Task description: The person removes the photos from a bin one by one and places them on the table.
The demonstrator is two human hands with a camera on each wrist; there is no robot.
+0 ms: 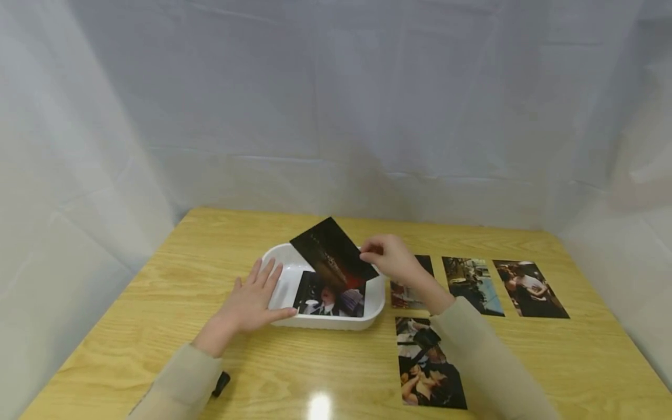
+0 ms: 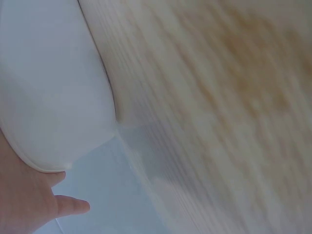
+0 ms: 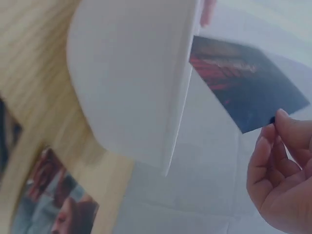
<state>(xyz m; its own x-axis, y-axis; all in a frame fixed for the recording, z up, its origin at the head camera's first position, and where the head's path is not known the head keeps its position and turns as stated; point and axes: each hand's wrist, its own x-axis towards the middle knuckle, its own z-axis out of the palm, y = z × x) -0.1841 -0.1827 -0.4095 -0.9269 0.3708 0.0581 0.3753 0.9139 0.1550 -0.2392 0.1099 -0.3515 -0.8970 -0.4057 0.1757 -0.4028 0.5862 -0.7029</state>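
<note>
Head view. Right hand (image 1: 391,259): fingertips pinch 1 corner of a dark photo print (image 1: 332,252), held tilted above the white tray (image 1: 375,303), just to that hand's left. Left hand (image 1: 254,300): flat, fingers straight, resting on the tray's near-left rim, holding nothing. 1 further print (image 1: 329,296) lies in the tray, beside the left hand's fingertips. Behind the right hand and wrist: 1 print (image 1: 406,286), partly hidden. Further to its right: 2 prints (image 1: 471,284) (image 1: 529,288). Beneath the right forearm: 1 print (image 1: 429,364). All on a wooden table (image 1: 157,326).

Left wrist view. Blurred. Left hand (image 2: 29,204) at the tray's rounded white wall (image 2: 53,97); wood grain beyond.

Right wrist view. Right hand (image 3: 280,170), fingers curled, thumb and fingertip nipping the dark print's (image 3: 243,85) near corner; tray wall (image 3: 131,83) to its left, 1 table print (image 3: 53,204) below.

Handling, judged: the dark print is light, thin, semi-stiff and glossy, so liable to slip, bend or smudge. Best held by edges or a corner, fingers clear of the face.
</note>
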